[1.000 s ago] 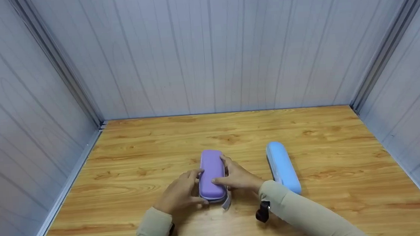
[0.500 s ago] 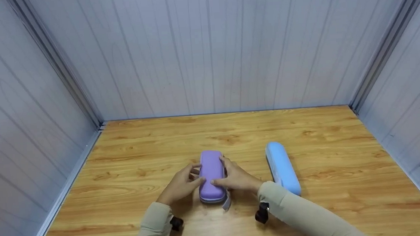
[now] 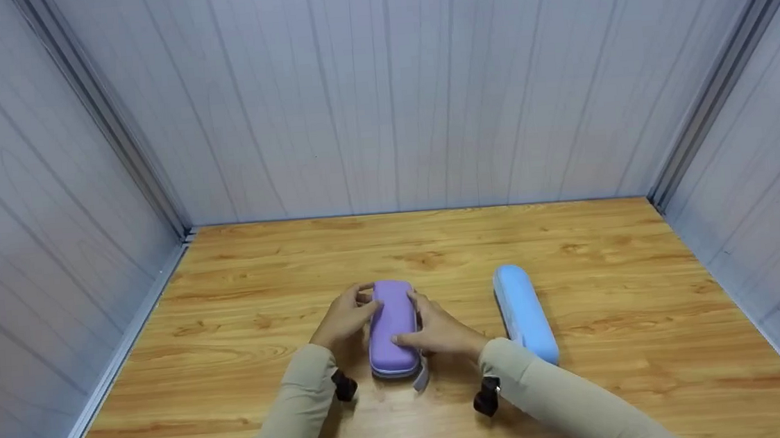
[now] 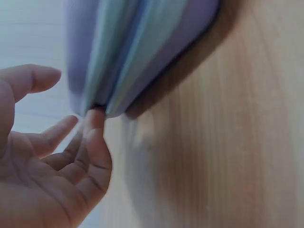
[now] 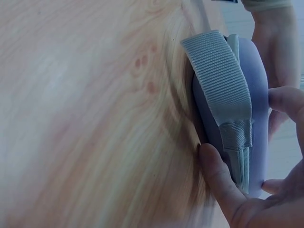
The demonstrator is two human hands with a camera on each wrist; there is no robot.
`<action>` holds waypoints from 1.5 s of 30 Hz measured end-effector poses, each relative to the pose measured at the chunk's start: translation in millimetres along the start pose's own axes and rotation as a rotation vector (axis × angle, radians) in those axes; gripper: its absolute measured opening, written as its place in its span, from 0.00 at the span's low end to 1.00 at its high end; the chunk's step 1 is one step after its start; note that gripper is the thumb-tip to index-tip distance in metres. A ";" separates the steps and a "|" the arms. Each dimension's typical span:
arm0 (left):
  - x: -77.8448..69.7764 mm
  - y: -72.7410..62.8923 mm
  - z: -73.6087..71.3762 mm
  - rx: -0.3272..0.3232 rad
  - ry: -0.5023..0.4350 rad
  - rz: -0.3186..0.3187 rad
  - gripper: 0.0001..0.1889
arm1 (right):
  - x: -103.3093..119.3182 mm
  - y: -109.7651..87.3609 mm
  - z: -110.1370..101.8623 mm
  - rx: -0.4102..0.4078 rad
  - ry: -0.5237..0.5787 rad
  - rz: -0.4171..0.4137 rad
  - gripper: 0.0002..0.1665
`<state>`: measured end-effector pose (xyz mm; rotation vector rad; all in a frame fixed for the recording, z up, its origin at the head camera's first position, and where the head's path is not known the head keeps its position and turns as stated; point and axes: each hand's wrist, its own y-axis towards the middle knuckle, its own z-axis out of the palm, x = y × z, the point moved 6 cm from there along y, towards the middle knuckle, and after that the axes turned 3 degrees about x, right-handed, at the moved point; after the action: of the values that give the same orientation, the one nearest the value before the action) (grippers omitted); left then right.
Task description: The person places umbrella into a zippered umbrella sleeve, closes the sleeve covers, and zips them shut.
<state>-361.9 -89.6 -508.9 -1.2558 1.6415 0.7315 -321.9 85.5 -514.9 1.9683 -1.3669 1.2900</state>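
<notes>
A purple zip case point(image 3: 391, 323) lies lengthwise on the wooden table, its light grey zip seam showing along the side in the left wrist view. My right hand point(image 3: 446, 331) grips its right side, thumb on the top and fingers along the edge. A grey ribbed strap point(image 5: 223, 80) hangs from the case's near right end. At the left side, near the far end, is my left hand point(image 3: 345, 316), fingers loosely bent. One fingertip point(image 4: 96, 116) meets the seam, while the thumb point(image 4: 45, 78) stands apart from the case in the left wrist view.
A light blue case point(image 3: 526, 316) lies slightly slanted to the right, its near end beside my right sleeve point(image 3: 556, 380). Pale panel walls point(image 3: 380, 94) enclose the wooden table point(image 3: 261, 257) at the back and both sides.
My left hand has slid away from me along the case's left side, from its near half toward the far end. The right hand keeps its grip and the case stays in place.
</notes>
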 end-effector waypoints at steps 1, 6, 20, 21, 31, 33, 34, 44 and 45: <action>-0.1 2.9 0.1 -0.009 0.008 0.001 0.27 | 0.5 -0.4 -0.5 0.000 -0.005 0.000 0.63; 0.9 13.8 1.7 -0.017 0.007 -0.042 0.28 | 0.3 -0.8 -1.2 0.002 0.028 0.003 0.64; 10.4 27.4 8.1 0.013 -0.235 -0.197 0.28 | -1.6 -1.3 -0.3 -0.004 0.054 0.002 0.65; 10.8 27.7 8.7 0.019 -0.256 -0.205 0.28 | -1.3 -1.7 -0.1 -0.004 0.056 -0.001 0.65; 14.6 31.1 9.8 0.057 -0.311 -0.212 0.14 | 1.3 -2.0 1.8 0.008 0.089 -0.049 0.62; 14.9 31.6 9.9 0.071 -0.333 -0.213 0.10 | 1.0 -1.9 2.3 0.008 0.086 -0.045 0.63; 14.9 31.8 10.0 0.079 -0.343 -0.213 0.10 | 0.6 -1.9 2.5 0.009 0.083 -0.038 0.63; 14.5 31.0 9.8 0.150 -0.425 -0.206 0.06 | -2.1 -3.4 2.2 0.013 0.084 -0.001 0.64; 14.7 31.1 9.8 0.144 -0.425 -0.206 0.07 | -1.9 -3.1 2.2 0.012 0.082 -0.005 0.64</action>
<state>-389.4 -77.7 -528.6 -1.0609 1.1785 0.6832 -318.3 86.1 -517.1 1.9037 -1.3175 1.3638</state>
